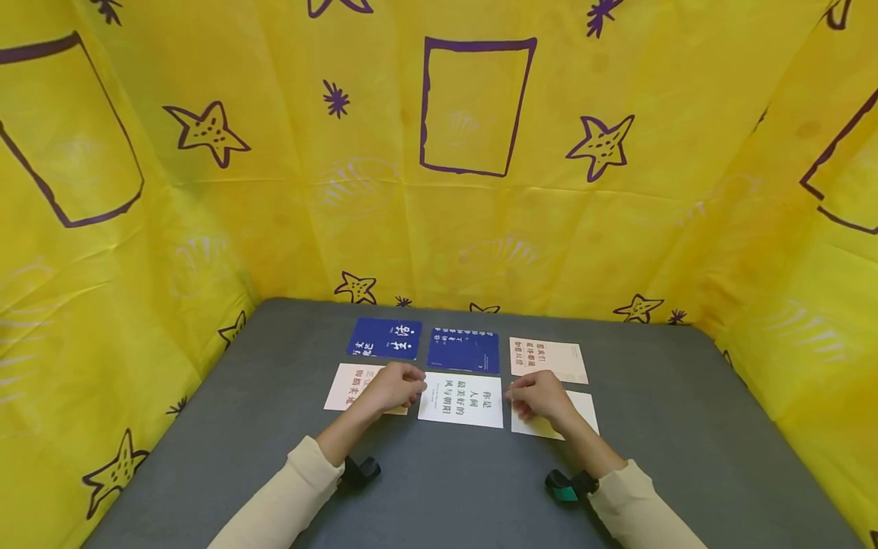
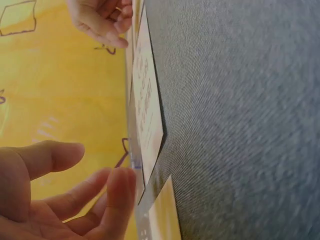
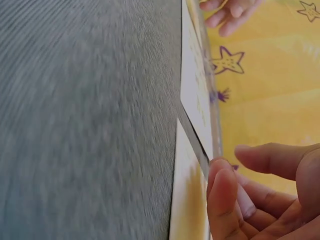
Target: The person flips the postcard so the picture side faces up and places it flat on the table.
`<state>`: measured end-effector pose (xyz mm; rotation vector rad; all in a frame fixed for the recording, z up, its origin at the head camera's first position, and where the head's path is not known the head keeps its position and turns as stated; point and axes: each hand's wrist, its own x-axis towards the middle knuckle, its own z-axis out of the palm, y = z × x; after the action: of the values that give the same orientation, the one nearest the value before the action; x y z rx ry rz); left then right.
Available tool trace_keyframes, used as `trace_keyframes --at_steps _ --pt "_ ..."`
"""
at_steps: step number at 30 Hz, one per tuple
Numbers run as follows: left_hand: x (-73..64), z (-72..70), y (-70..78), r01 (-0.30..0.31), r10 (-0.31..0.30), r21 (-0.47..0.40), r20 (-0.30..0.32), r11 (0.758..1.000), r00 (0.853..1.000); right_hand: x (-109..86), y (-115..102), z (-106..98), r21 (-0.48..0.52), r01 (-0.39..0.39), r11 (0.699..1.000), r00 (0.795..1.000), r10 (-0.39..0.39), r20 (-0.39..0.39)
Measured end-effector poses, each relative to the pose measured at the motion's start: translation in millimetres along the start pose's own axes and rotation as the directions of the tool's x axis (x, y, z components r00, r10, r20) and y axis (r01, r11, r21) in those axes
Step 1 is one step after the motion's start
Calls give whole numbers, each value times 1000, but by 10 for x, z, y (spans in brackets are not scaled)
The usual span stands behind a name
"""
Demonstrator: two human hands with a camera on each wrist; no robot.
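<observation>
Several printed cards lie flat in two rows of three. My left hand (image 1: 396, 387) is over the pinkish front left card (image 1: 341, 387), its fingertips at the left edge of the white middle card (image 1: 461, 412). My right hand (image 1: 542, 398) covers part of the white front right card (image 1: 584, 415), near the middle card's right edge. In the wrist views, both thumbs stand apart from loosely bent fingers, with nothing held. Behind lie a blue card (image 1: 384, 339) at left, another blue card (image 1: 463, 352) in the middle and a pale pink card (image 1: 549, 360) at right.
The cards lie on a dark grey table (image 1: 439, 488). A yellow cloth (image 1: 384, 206) with purple stars and outlines rises behind and at both sides. Black straps (image 1: 360, 471) sit round the wrists, below cream sleeves (image 1: 288, 488).
</observation>
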<state>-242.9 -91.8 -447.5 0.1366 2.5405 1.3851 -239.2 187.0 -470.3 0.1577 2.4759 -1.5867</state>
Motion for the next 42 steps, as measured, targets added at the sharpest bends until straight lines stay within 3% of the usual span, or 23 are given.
trace_keyframes --at_steps 8,19,23,31,42 --pt "-4 156 62 -46 43 -119 -23 992 999 -89 38 -262 -71 4 997 1000 -6 -27" --pt "-19 561 217 -131 140 -171 42 977 989 -235 132 -600 -210 -15 977 1000 13 -11" --pt "-30 683 324 -116 135 -206 79 972 988 -263 173 -712 -268 -27 963 1000 24 -15" --pt "-37 893 503 -54 89 -268 120 962 989 -337 201 -936 -287 -25 958 1000 18 -24" --pt "20 1077 638 9 36 -211 205 977 978 -450 297 -1111 -350 -71 934 997 52 -62"
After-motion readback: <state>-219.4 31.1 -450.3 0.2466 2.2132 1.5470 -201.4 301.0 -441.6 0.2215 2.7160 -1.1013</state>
